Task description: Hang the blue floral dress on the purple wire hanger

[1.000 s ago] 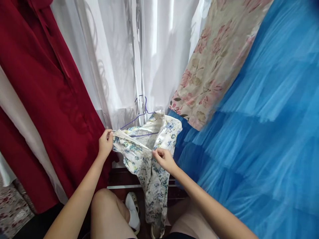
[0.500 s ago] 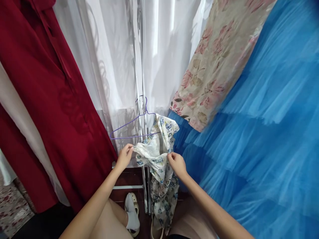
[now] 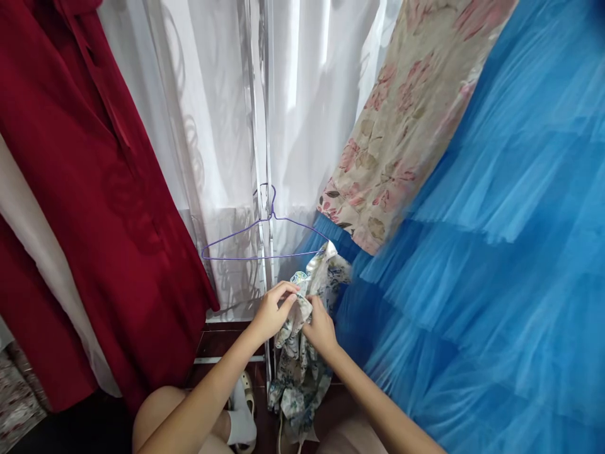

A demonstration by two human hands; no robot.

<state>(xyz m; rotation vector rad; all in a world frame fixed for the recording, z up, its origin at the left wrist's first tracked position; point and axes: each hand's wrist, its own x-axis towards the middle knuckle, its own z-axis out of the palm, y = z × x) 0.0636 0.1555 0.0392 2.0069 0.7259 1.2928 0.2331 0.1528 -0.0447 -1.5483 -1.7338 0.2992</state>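
Note:
A purple wire hanger (image 3: 236, 258) hooks on the metal rack post in the middle of the head view. From its right end hangs a white floral garment (image 3: 326, 274) with blue and green print, bunched and drooping toward the floor. My left hand (image 3: 275, 309) pinches an edge of the garment's cloth from the left. My right hand (image 3: 320, 325) is closed on the same cloth just beside it, fingers partly hidden in the folds. The left end of the hanger is bare.
A dark red dress (image 3: 142, 265) hangs on the left. At the right hang a beige floral garment (image 3: 378, 164) and a tiered blue tulle skirt (image 3: 472, 284). White curtains (image 3: 312, 113) lie behind the metal posts (image 3: 266, 126). My feet in clogs (image 3: 247, 394) are below.
My left hand has moved right, close to my right hand, bringing the cloth together. The garment has slid to the hanger's right end, and its upper part hangs lower.

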